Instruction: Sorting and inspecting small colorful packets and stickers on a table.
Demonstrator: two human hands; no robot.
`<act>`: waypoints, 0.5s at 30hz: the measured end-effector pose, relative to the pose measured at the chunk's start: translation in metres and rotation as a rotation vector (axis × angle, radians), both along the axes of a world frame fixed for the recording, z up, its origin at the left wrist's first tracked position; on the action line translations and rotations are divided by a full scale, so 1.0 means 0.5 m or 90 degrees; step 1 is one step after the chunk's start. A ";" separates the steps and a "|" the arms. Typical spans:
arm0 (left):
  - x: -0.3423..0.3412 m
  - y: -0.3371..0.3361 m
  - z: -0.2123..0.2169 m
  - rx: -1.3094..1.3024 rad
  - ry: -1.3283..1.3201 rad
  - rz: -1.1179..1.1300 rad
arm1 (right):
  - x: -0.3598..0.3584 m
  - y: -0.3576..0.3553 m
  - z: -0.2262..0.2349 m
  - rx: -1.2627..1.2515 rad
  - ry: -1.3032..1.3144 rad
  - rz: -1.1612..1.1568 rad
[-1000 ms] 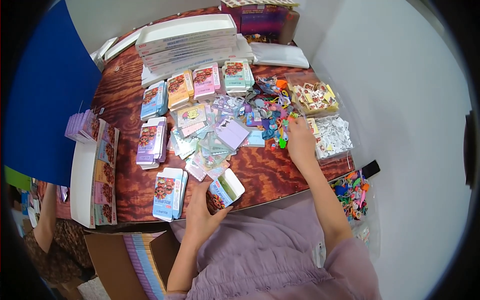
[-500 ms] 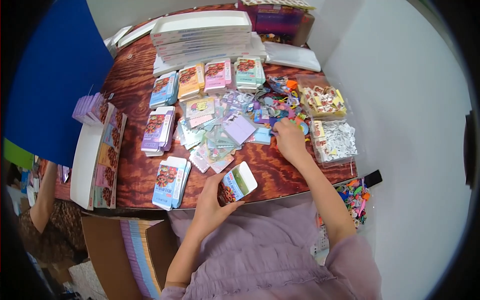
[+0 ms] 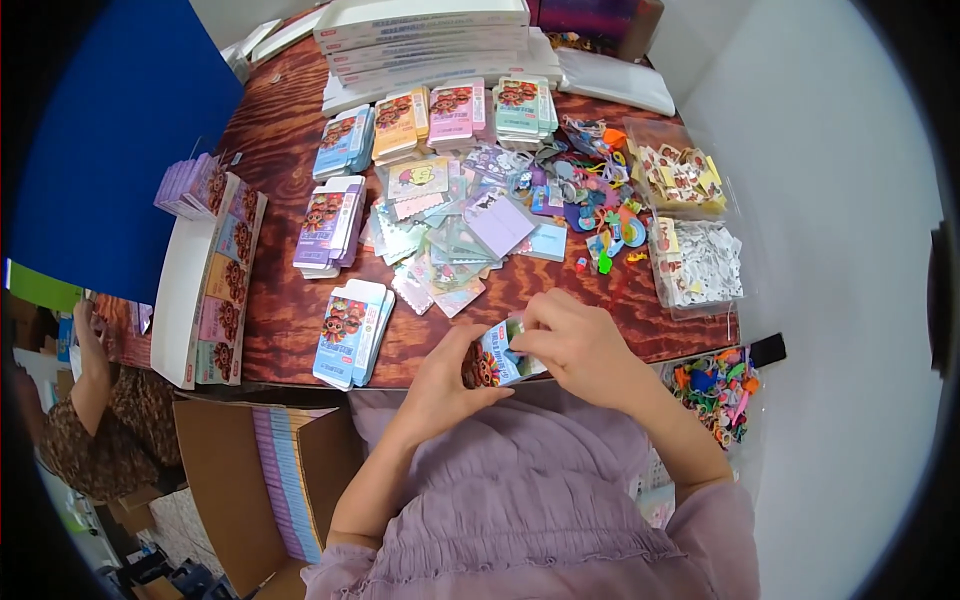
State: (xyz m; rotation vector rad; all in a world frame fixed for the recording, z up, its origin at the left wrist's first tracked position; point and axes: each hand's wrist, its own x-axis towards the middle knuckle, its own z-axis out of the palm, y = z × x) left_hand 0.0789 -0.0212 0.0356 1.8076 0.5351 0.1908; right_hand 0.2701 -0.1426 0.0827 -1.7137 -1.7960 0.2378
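Red-brown wood grain covers the table, where stacked cartons carry printed lettering and cartoon figures. Near its front edge, the left hand grips a small blue box, partly covering its label; the right hand bends at the open end, contents hidden, so its hold cannot be told. Cards lie beyond, beside trinkets.

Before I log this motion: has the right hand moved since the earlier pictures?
Yes: against the trinket pile, the right hand has moved left and nearer the person, to the blue box.
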 end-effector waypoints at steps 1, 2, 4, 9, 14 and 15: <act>0.000 -0.001 -0.002 -0.001 0.002 -0.002 | -0.002 -0.002 0.004 0.003 0.027 0.011; -0.001 -0.002 -0.004 -0.011 0.001 -0.001 | -0.004 -0.003 0.010 0.006 0.053 0.022; -0.001 -0.005 -0.006 -0.022 0.000 0.004 | 0.008 -0.013 0.026 -0.018 0.231 0.000; 0.003 -0.015 -0.011 -0.010 -0.014 0.032 | 0.012 -0.037 0.053 -0.031 0.248 0.025; 0.001 -0.014 0.005 0.039 0.004 0.021 | -0.005 -0.049 0.071 -0.081 0.067 0.042; -0.001 -0.013 0.006 0.027 0.008 0.025 | -0.004 -0.053 0.075 -0.125 0.023 0.059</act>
